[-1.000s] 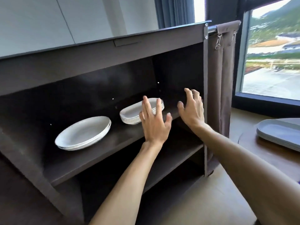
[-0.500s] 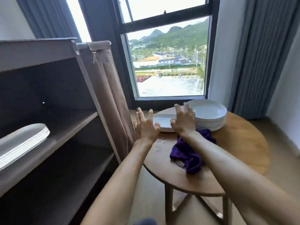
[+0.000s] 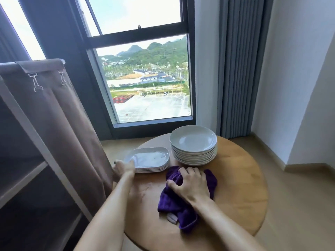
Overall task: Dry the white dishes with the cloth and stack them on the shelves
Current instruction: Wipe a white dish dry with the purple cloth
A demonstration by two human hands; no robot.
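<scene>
Far left: dark shelving unit (image 3: 21,171), only its frame and two shelf boards in view. A brown fabric curtain (image 3: 59,124) hangs from the unit's top rail by metal clips (image 3: 35,82) and falls along its right side, just beside the table.

Left of centre: left hand (image 3: 123,169) at the left end of the stack of oblong white trays (image 3: 150,161). Fingertips curl over the rim of the top tray and the thumb sits below the edge, so the hand grips the stack's end (how many trays it takes hold of cannot be told). The stack rests flat on the round wooden table (image 3: 241,187), toward its rear left.

Centre: window (image 3: 145,78) behind the table, looking out on a car park, low buildings and green hills.

Centre right: purple cloth (image 3: 170,201) lies bunched on the tabletop, in front of both stacks. Right hand (image 3: 192,185) lies on top of it, fingers bent and closing on the fabric; the hand grasps the cloth.

Behind the cloth, touching nothing but the table: stack of round white bowls (image 3: 194,144), upright and even, just beside the trays on their right.

Right: grey pleated curtain (image 3: 239,66) hangs against the white wall (image 3: 293,78).
</scene>
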